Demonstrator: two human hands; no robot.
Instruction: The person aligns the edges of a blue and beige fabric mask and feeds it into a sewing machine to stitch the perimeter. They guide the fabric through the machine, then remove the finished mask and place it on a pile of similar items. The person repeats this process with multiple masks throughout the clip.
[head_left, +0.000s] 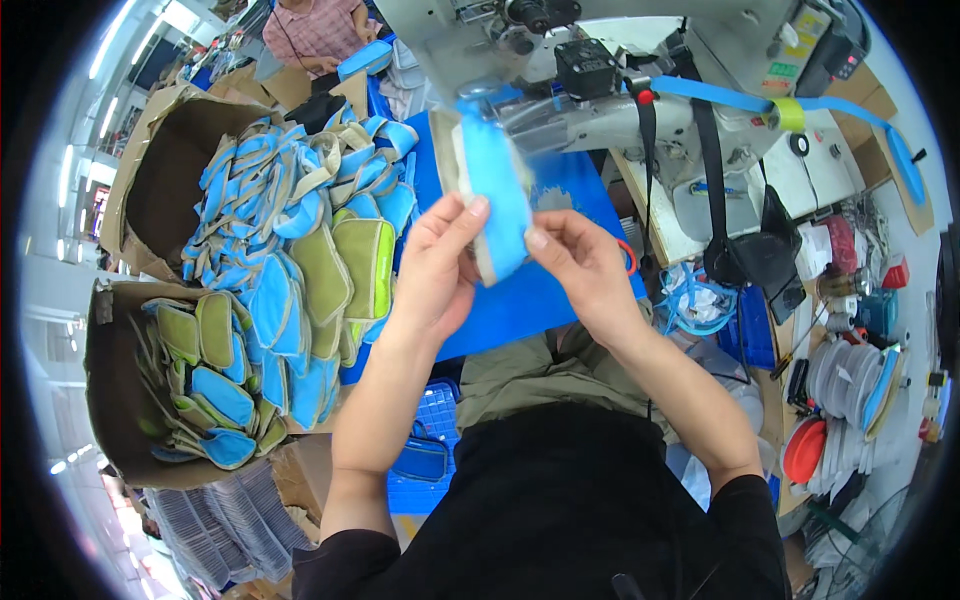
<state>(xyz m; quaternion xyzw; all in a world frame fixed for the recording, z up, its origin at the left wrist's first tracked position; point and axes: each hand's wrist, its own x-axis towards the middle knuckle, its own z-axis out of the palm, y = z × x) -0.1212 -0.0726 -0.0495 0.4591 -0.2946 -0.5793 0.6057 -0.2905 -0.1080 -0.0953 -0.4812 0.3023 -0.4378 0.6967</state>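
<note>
A blue fabric piece with beige edging [503, 185] is held up in front of me over the blue work surface [515, 320]. Its upper end is blurred, close to the sewing machine [735, 45]. My left hand [440, 262] grips the piece along its left side, the thumb lying on the blue face. On the opposite side, my right hand [583, 268] has thumb and fingers closed at the lower right edge. A red ring-shaped handle [628, 257] shows just beyond my right hand.
At left, a heap of blue and beige fabric strips [265, 190] adjoins green and blue padded pieces [322, 275]. Two cardboard boxes [112, 400] stand there. Blue tape [710, 90] runs across the machine. Webbing rolls [840, 375] sit at right. Another person [312, 40] is beyond the table.
</note>
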